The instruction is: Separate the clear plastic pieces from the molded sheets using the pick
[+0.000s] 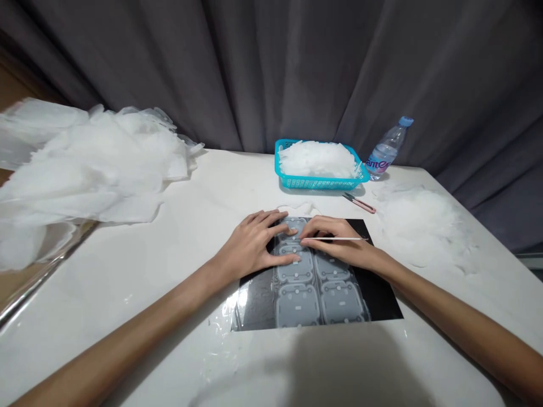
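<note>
A translucent plastic sheet (298,305) with rows of rounded-square shapes lies on a black mat (384,302) in front of me. My left hand (265,243) rests on the sheet's upper left part, fingers spread and thumb pointing right. Between the thumb and fingers of my right hand (333,237) is a thin white stick (335,238), held nearly level with one end pointing right. That hand is over the upper right shapes, close to the left fingertips. The stick's left end is hidden in the pinch.
Behind the mat stands a turquoise basket (322,183) full of white pieces, beside a water bottle (384,150). Thread snips (360,203) lie in front of them. Thin white sheets are heaped at left (97,164), and a translucent pile (424,226) is at right. A grey curtain (271,68) hangs behind.
</note>
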The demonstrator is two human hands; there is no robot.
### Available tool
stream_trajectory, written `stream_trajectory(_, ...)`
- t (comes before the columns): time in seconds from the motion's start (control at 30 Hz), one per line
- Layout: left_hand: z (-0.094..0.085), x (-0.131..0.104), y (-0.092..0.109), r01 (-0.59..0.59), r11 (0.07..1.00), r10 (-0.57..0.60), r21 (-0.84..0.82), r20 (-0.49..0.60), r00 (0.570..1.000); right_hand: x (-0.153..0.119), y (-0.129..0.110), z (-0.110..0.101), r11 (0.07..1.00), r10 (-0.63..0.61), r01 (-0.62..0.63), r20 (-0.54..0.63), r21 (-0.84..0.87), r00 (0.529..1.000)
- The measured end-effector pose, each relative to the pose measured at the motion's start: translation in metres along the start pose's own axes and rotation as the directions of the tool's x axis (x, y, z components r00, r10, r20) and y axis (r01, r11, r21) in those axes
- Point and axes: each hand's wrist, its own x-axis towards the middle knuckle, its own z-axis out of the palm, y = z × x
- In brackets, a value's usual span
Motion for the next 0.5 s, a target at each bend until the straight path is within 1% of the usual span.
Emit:
stream_trajectory(0.1,-0.0005,-0.0004,0.0018,0.006,1.0,-0.005,0.009,-0.012,1.0,-0.0011,0.0027,0.0025,0.999,-0.021,0.022,0.002,-0.038,1.0)
stream_trajectory(0.27,-0.0012,-0.0007,0.0039,0.018,0.999,-0.02,-0.035,-0.046,0.999,-0.0028,0.0059,0.0051,0.996,-0.052,0.054,0.02,-0.064,0.998)
stream_trajectory(0.4,-0.0006,-0.001,0.004,0.014,1.0,-0.015,-0.025,-0.042,0.999,-0.0041,0.0058,0.0069,0.995,-0.071,0.073,0.038,-0.068,0.997)
stream_trajectory(0.5,-0.0001,-0.0016,0.0035,0.012,1.0,-0.012,-0.003,-0.034,0.999,-0.0039,0.0055,0.0075,0.994,-0.073,0.075,0.03,-0.078,0.997)
